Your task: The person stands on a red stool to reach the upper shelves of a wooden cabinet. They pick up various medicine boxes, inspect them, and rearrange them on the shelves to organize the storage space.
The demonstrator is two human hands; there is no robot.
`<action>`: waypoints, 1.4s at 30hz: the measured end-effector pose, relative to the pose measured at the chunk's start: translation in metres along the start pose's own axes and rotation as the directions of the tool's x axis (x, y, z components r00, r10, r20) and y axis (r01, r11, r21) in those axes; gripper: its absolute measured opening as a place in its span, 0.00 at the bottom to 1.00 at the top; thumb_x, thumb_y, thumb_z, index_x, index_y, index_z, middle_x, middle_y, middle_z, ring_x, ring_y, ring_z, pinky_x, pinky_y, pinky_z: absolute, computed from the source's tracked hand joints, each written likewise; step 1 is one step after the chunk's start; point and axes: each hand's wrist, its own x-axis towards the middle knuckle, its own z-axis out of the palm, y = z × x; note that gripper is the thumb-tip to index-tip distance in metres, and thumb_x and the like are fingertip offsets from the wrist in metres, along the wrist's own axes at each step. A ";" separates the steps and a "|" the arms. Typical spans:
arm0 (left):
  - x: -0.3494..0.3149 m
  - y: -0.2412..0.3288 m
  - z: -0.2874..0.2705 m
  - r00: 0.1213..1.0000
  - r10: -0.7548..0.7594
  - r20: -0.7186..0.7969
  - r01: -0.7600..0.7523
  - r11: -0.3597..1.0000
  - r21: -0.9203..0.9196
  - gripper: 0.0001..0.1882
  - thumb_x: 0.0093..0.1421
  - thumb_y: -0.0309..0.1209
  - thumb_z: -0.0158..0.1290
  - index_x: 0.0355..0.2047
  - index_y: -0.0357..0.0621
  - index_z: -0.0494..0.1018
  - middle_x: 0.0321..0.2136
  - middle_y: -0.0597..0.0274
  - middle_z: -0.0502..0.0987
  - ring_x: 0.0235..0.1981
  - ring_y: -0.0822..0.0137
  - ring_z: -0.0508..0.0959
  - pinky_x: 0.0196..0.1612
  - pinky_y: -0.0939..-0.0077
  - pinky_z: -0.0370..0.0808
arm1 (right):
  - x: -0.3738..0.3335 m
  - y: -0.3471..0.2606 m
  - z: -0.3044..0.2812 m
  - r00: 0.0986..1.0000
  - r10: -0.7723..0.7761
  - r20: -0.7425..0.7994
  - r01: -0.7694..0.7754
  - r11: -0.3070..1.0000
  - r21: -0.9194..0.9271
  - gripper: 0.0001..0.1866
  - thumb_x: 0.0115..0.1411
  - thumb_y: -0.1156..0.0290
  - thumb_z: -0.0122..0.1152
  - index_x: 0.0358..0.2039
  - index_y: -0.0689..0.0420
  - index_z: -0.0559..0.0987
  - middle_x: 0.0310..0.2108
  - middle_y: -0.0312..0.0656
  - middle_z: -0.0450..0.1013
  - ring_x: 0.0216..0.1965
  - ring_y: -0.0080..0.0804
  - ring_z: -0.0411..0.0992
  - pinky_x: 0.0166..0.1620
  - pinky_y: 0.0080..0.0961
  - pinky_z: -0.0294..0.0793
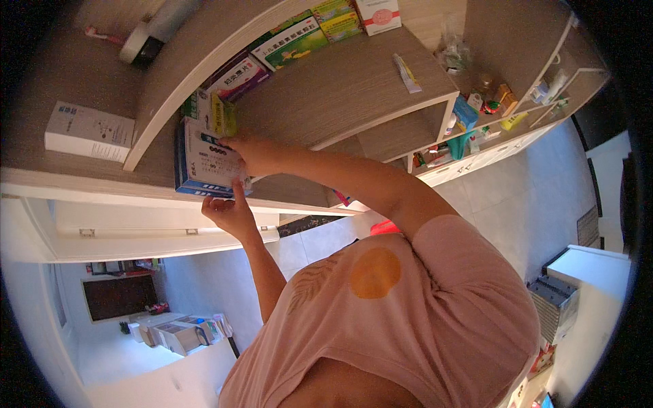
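Both hands are raised to a wooden shelf point(354, 88) and work on one item: a flat white and blue medicine box point(204, 160) standing at the shelf's front edge, left of centre in view.

Left hand point(230, 212): positioned under the box's lower right corner. The thumb points up against the box face and the remaining fingers curl beneath the shelf lip. Grip is closed on the box from below.

Right hand point(253, 154): laid on the box's right edge, fingertips pressing the upper right corner. Grip is closed on the box from the side. The box therefore sits between the two grips, left hand low, right hand high, with most of it extending left of both.

Adjacent items: a yellow-green box point(223, 115) stands directly behind the held box, touching it. A purple and white box point(239, 76) lies farther back. A green box point(292, 42) lies beyond that, near the shelf's rear. A small tube point(408, 73) lies alone at the right. A white carton point(88, 131) rests on the separate left shelf section, well apart.
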 end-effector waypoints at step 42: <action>0.004 -0.010 0.003 0.986 0.155 -0.058 -0.139 0.967 0.212 0.28 0.45 0.36 0.64 0.34 0.32 0.58 0.28 0.56 0.63 0.24 0.70 0.69 0.22 0.84 0.71 | -0.040 -0.018 -0.035 0.972 0.100 0.214 -0.149 0.962 0.227 0.25 0.48 0.82 0.51 0.50 0.66 0.65 0.45 0.58 0.63 0.47 0.49 0.64 0.48 0.33 0.66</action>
